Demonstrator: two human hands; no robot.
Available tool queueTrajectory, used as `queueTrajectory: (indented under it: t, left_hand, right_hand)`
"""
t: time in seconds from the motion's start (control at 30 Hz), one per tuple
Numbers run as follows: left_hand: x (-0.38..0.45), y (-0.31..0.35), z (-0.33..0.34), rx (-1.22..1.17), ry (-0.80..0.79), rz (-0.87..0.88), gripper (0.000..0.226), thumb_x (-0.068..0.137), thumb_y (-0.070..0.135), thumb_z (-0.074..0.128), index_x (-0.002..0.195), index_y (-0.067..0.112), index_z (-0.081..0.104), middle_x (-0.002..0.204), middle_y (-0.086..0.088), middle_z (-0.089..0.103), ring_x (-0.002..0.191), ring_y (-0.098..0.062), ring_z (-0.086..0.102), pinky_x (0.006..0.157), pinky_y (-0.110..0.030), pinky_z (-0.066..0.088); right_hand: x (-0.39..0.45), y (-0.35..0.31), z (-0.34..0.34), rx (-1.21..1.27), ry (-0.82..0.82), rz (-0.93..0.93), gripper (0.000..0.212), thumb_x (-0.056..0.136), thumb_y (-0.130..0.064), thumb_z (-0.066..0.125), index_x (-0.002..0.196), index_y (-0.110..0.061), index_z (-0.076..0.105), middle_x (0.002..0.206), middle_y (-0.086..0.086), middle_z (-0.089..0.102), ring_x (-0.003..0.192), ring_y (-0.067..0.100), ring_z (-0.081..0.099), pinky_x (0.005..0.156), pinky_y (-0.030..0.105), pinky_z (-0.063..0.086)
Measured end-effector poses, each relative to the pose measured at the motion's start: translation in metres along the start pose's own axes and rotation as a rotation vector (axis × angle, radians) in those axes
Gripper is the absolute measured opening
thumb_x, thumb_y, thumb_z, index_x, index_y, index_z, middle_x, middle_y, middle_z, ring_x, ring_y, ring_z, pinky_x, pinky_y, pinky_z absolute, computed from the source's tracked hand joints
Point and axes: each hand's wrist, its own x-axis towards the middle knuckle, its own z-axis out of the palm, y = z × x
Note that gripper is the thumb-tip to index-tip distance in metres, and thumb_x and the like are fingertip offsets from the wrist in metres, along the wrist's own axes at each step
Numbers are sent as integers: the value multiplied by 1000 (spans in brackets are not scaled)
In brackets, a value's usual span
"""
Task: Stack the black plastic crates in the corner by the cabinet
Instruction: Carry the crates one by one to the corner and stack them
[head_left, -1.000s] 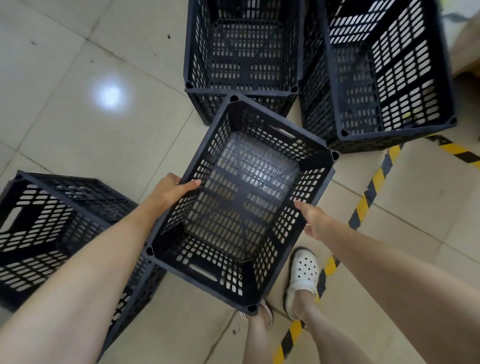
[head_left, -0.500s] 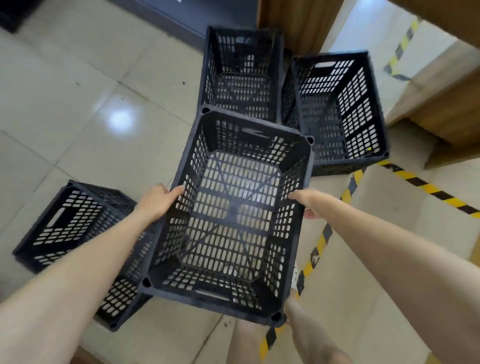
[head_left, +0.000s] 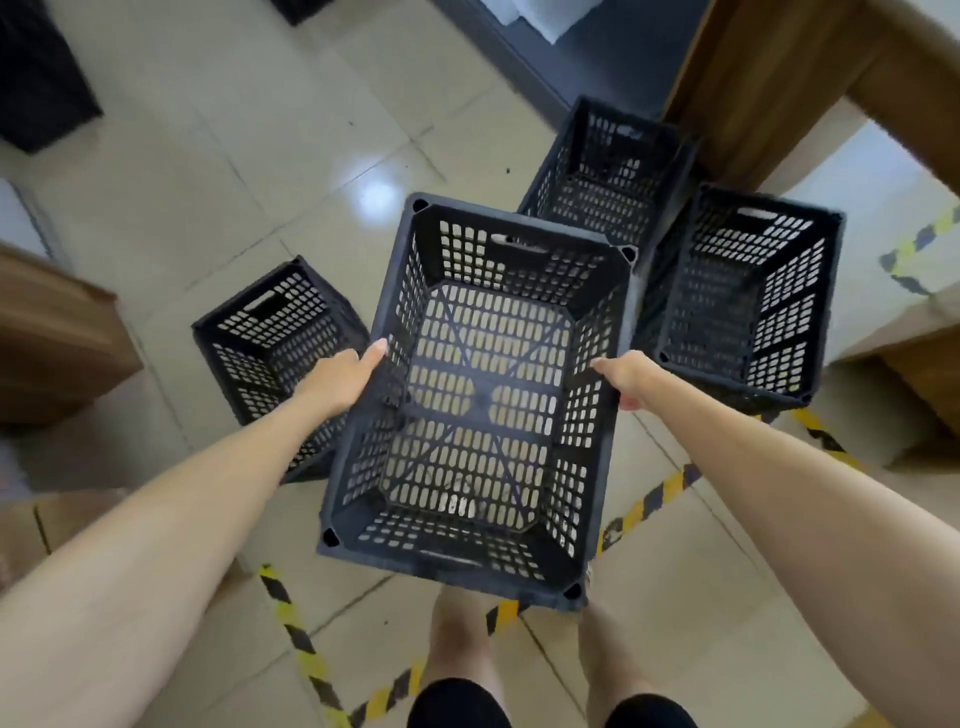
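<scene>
I hold an empty black slatted crate (head_left: 483, 395) off the floor in front of me, its open top facing up. My left hand (head_left: 340, 382) grips its left long rim and my right hand (head_left: 626, 376) grips its right long rim. Two more black crates stand side by side on the floor ahead, one (head_left: 608, 171) against the wooden cabinet (head_left: 769, 78) and one (head_left: 748, 296) to its right. Another black crate (head_left: 270, 343) sits on the floor at my left, partly hidden by my left arm.
Yellow-and-black hazard tape (head_left: 654, 493) runs across the tiled floor under the held crate and near my legs. A wooden furniture piece (head_left: 47, 338) stands at the left edge, and a dark object (head_left: 36, 78) is at the top left.
The held crate has risen and turned square to me. The view has pulled back, so the two floor crates and the cabinet now lie farther ahead.
</scene>
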Motion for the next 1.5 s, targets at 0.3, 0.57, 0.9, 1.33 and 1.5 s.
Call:
queueTrajectory:
  t: [0.3, 0.57, 0.9, 1.33, 1.5]
  left_hand:
    - [-109, -65, 30, -109, 47, -226, 103, 83, 81, 0, 131, 5, 51, 128, -23, 57, 113, -37, 56, 99, -48, 43]
    - [-211, -165, 99, -391, 75, -413, 91, 90, 75, 9, 108, 5, 63, 116, -20, 62, 115, -36, 56, 96, -44, 39]
    - [-354, -311, 216, -742, 155, -589, 57, 103, 43, 28, 72, 3, 52, 75, -25, 55, 76, -33, 58, 78, -39, 43]
    - [-541, -456, 312, -886, 171, -884, 23, 98, 11, 43, 107, 0, 61, 105, -11, 62, 95, -29, 57, 85, -35, 44]
    - [-598, -483, 362, -939, 198, -1027, 26, 96, 8, 46, 118, -3, 55, 115, -20, 63, 106, -36, 59, 84, -35, 46]
  right_hand:
    - [-102, -25, 28, -245, -129, -112, 25, 100, -25, 49, 106, -1, 50, 114, 15, 61, 114, 34, 60, 100, 43, 47]
    - [-177, -8, 113, -600, -260, -274, 31, 100, -12, 47, 125, 5, 50, 111, 12, 53, 67, 18, 49, 40, 20, 47]
    - [-243, 80, 267, -876, -393, -364, 8, 96, -2, 48, 100, 4, 51, 122, 25, 60, 103, 36, 60, 76, 29, 54]
    - [-365, 209, 451, -1273, -586, -485, 33, 93, 3, 52, 125, 1, 50, 124, 18, 59, 77, 23, 58, 61, 33, 49]
    - [-422, 259, 514, -1455, -622, -612, 17, 96, 8, 39, 85, 1, 49, 74, 16, 53, 43, 16, 59, 36, 19, 47]
